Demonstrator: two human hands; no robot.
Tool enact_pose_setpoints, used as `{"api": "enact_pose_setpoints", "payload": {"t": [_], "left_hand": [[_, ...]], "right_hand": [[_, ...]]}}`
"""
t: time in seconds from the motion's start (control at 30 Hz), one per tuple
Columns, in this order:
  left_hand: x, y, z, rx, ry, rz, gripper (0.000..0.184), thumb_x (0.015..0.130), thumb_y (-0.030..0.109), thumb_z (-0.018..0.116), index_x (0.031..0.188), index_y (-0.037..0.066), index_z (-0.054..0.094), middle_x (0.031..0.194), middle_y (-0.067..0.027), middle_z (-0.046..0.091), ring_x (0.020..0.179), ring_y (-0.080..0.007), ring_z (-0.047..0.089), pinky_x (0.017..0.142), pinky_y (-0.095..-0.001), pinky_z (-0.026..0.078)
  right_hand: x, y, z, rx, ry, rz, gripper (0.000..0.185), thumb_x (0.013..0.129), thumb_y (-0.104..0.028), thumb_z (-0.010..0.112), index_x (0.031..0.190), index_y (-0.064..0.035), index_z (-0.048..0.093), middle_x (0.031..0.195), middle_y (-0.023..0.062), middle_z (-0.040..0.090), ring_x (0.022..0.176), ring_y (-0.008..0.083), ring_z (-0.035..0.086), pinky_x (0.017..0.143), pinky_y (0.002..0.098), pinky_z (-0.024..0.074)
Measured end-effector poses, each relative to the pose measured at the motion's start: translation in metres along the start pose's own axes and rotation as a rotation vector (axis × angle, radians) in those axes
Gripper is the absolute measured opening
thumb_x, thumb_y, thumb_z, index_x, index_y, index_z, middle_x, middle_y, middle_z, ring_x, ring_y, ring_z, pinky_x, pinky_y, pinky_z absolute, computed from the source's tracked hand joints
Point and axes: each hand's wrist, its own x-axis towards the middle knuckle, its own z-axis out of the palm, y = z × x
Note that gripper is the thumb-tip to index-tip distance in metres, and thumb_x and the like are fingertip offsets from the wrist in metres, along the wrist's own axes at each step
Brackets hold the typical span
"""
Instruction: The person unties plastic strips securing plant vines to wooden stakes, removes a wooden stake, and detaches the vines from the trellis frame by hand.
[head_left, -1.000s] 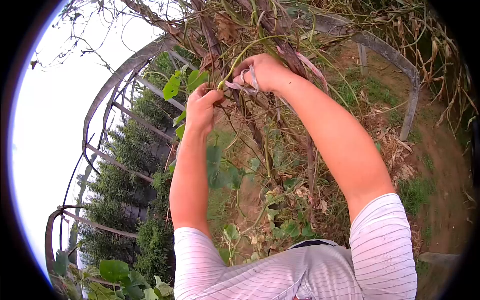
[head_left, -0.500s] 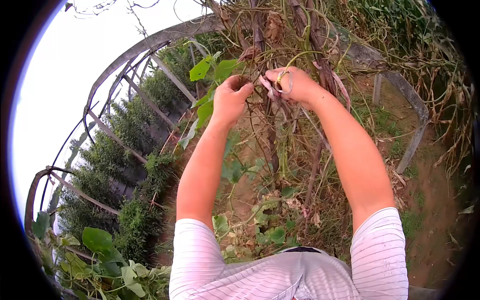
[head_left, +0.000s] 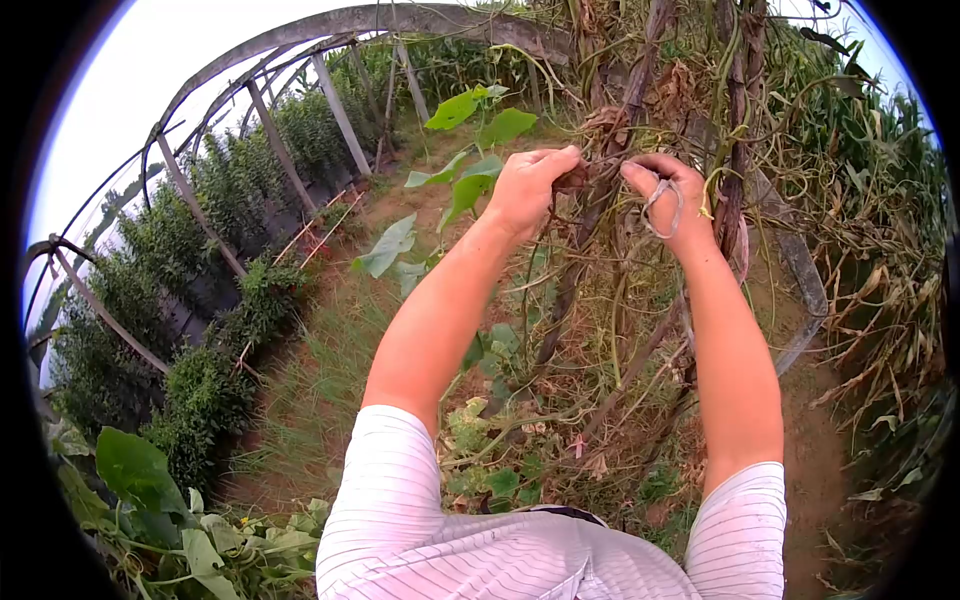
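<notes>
My left hand (head_left: 525,192) is closed, its thumb and fingers pinched on a thin brown vine stem (head_left: 604,162) among the upright vines. Just to its right, my right hand (head_left: 686,205) is closed too, thumb and forefinger together near the same stem. A pale, looped strip (head_left: 662,212) hangs from the fingers of my right hand. The fingertips of both hands are partly hidden, so the exact hold is hard to see. Broad green leaves (head_left: 470,185) grow beside my left hand. Thick brown vine trunks (head_left: 738,110) rise behind and beside my right hand.
A curved grey frame (head_left: 360,18) with slanting posts (head_left: 340,115) arches at the back left. Green shrubs (head_left: 215,385) line the left side. Dry stalks and leaves (head_left: 870,300) hang at the right. Low leafy plants (head_left: 150,480) grow at the lower left.
My view has turned to the left and tilted up a little. Both hands now sit farther right in the picture, and my left hand has turned with its back toward me.
</notes>
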Motion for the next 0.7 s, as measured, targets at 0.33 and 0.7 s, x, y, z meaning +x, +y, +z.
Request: {"api": "enact_pose_setpoints", "payload": {"t": [0.33, 0.7], "left_hand": [[-0.008, -0.024, 0.013, -0.091, -0.082, 0.012, 0.028, 0.098, 0.025, 0.061, 0.098, -0.002, 0.071, 0.081, -0.0041, 0.065, 0.07, -0.0112, 0.057, 0.066, -0.0277, 0.047], [-0.068, -0.013, 0.073, 0.765, -0.028, 0.376, 0.061, 0.08, 0.013, 0.065, 0.133, -0.009, 0.045, 0.118, -0.0204, 0.045, 0.111, -0.0368, 0.044, 0.099, -0.0469, 0.037]], "right_hand": [[0.013, 0.012, 0.017, 0.301, 0.364, 0.055, 0.029, 0.085, -0.024, 0.075, 0.099, -0.0003, 0.066, 0.088, 0.0017, 0.065, 0.081, 0.0133, 0.056, 0.077, 0.0279, 0.0434], [0.02, -0.007, 0.006, -0.413, 0.105, -0.182, 0.034, 0.087, -0.02, 0.069, 0.111, 0.0046, 0.065, 0.105, 0.0101, 0.071, 0.091, 0.0201, 0.065, 0.082, 0.0351, 0.0497]]}}
